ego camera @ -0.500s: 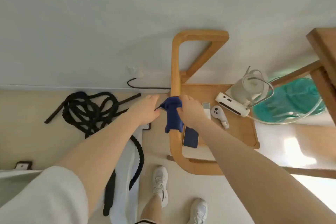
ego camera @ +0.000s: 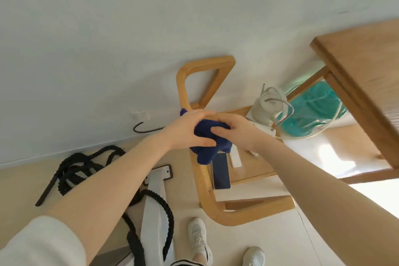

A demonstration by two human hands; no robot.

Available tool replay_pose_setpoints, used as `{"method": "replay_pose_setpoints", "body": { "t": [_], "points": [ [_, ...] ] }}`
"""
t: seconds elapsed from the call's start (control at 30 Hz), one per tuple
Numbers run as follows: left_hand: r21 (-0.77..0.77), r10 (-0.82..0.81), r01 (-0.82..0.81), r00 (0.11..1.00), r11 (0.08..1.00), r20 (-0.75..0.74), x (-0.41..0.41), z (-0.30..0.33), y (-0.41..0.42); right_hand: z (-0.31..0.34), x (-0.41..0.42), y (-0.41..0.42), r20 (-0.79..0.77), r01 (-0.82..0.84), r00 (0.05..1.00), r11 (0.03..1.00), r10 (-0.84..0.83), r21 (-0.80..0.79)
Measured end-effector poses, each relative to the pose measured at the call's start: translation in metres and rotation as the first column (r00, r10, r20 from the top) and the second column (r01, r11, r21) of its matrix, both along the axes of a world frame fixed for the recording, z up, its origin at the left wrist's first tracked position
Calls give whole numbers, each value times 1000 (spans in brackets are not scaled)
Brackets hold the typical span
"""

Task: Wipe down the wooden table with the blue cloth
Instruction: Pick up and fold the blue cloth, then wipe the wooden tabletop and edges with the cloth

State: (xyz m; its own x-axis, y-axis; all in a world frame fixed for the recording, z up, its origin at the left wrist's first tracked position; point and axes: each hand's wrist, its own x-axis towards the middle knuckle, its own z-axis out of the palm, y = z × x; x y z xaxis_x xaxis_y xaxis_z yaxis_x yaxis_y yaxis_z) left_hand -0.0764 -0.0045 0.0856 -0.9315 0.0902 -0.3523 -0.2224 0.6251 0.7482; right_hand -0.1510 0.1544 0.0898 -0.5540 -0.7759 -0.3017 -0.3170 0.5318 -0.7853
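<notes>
While both hands, left (ego camera: 190, 130) and right (ego camera: 235, 130), hold the cloth (ego camera: 207, 147) bunched, I judge it soft, light; grip the thick middle.

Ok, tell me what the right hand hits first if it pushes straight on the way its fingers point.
The right hand points left into the cloth it grips, then the left hand just beyond; depth is unclear.

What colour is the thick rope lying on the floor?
Black; the rope shows clearly in the head view, left of the arms.
</notes>
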Motion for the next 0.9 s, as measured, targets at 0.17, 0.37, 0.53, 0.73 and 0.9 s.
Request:
{"method": "replay_pose_setpoints", "body": {
  "t": [0.17,0.37,0.53,0.73,0.9],
  "points": [
    [-72,-169,157,959,985,-225,-45,76,50,97,-32,89,-71,70,995,993,-77,-98],
    [-261,-438,378,866,889,-239,-91,131,141,134,-59,221,-109,15,994,937,24,349],
    [-363,-403,363,914,858,-38,-132,103,239,112,-82,327,-218,235,961,914,-169,331],
    [574,253,-428,897,698,362,-163,72,396,81,-105,410,-182,749,640,659,-746,-70],
    [723,247,-551,834,417,493,-176,76,483,84,-97,446,47,764,623,594,-781,-251]
  ]
}}
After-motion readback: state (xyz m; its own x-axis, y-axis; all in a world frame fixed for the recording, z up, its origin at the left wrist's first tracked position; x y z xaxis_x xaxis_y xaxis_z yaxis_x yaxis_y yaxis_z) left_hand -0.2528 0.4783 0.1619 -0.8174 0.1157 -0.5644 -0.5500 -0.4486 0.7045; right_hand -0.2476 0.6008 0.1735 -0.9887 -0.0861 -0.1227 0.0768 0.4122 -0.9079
